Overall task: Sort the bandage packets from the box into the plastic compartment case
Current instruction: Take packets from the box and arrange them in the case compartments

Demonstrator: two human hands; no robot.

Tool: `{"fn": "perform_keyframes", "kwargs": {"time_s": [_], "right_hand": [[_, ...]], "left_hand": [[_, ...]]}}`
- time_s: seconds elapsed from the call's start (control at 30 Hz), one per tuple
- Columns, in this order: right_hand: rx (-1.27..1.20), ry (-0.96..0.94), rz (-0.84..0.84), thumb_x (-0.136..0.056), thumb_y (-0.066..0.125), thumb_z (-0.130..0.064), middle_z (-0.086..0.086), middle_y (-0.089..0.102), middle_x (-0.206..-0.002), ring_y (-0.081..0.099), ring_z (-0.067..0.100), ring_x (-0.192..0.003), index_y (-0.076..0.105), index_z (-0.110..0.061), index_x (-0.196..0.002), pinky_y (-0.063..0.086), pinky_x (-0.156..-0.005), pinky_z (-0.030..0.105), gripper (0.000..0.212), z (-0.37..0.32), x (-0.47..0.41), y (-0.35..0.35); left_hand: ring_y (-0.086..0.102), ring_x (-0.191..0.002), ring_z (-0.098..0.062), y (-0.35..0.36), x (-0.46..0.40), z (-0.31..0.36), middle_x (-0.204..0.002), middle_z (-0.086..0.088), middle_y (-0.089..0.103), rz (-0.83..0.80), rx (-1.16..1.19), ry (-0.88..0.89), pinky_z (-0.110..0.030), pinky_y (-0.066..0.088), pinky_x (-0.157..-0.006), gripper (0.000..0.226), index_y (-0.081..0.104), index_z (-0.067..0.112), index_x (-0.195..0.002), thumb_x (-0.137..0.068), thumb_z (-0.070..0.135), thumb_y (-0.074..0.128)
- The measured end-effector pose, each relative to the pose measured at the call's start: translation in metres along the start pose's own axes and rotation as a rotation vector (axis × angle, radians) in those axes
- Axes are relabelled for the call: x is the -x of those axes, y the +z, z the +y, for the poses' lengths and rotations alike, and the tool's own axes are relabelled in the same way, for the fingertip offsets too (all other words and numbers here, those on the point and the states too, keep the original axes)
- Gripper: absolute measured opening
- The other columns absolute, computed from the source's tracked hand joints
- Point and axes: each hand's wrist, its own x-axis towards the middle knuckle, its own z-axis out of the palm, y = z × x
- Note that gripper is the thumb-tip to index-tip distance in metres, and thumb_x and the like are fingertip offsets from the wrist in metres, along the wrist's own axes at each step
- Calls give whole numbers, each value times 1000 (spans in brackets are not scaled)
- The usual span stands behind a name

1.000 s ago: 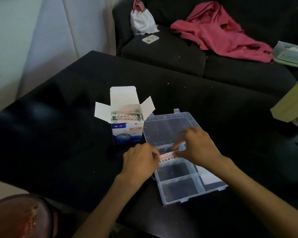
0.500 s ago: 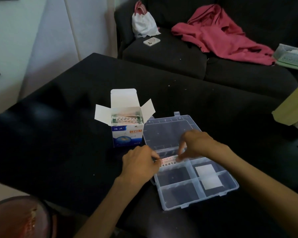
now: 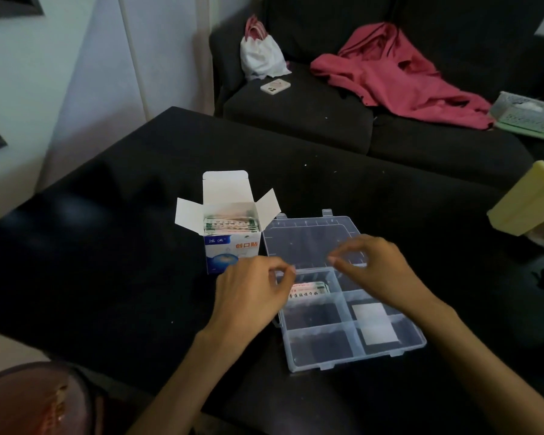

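Head view of a black table (image 3: 113, 246) on which a white-and-blue bandage box (image 3: 231, 237) stands upright with its top flaps open and a stack of bandage packets (image 3: 231, 225) showing inside. Just to the right of the box lies the clear plastic compartment case (image 3: 352, 324), its lid (image 3: 308, 238) folded back flat toward the far side. One bandage packet (image 3: 308, 291) — white with red printing — lies in the far-left compartment of the case, tilted slightly against the divider. The left hand (image 3: 252, 296) hovers over the left edge of the case with its fingers loosely curled and holding nothing; its fingertips (image 3: 288, 273) sit just above and to the left of the packet, and whether they touch it cannot be told. The right hand (image 3: 377, 268) hovers above the hinge line of the case, thumb and forefinger drawn near each other but with nothing between them — the packet lies below and to the left of these fingers, apart from them. A white square sheet (image 3: 374, 323) lies in a right-hand compartment; the near-left compartments show only the dark table beneath. Behind the table, a dark sofa (image 3: 296, 120) bears a pink garment (image 3: 399, 73), a white bag (image 3: 261, 54) and a phone (image 3: 275, 86). A pale yellow container (image 3: 528, 199) stands at the right edge.
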Motion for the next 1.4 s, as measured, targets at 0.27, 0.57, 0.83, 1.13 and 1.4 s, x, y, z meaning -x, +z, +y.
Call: {"fn": "perform_keyframes", "kwargs": {"time_s": [0.27,0.57,0.83,1.13,1.4], "right_hand": [[-225,-293,157,-94,53,-19,-13,61,-112,57,-1,-99,61,-24,-119,48,-82,14,27,-94,-4,-15],[259,-363,-438,-86,64,-27,2,66,-114,61,16,-101,66,-14,-114,50,-85,29,30,-137,-94,-1],[440,-296,-569,-87,63,-19,6,56,-128,51,25,-116,60,-16,-123,42,-95,35,36,-153,-113,7],[163,-500,150,-93,55,-30,3,67,-101,60,13,-88,69,-15,-105,50,-73,28,24,-108,-73,36],[-844,-178,141,-95,49,-24,-10,64,-91,63,0,-80,61,-21,-98,50,-63,10,13,-89,-5,15]], "left_hand": [[46,-118,-18,-45,-6,-29,-126,-5,57,494,-177,9,-32,44,-88,32,57,16,-125,-95,24,49],[41,-125,-10,-55,-3,-70,-135,11,52,297,-86,-155,-29,38,-95,32,59,29,-125,-96,35,47],[43,-121,-3,-53,-6,-75,-133,16,51,266,130,-194,-20,35,-85,29,58,34,-124,-96,34,48],[45,-99,-9,-51,7,-45,-107,10,58,605,-74,-70,-22,34,-76,25,60,23,-102,-80,30,71],[62,-77,-5,-27,41,-29,-75,17,61,18,85,-257,-26,48,-69,29,56,32,-85,-78,59,62]]}}
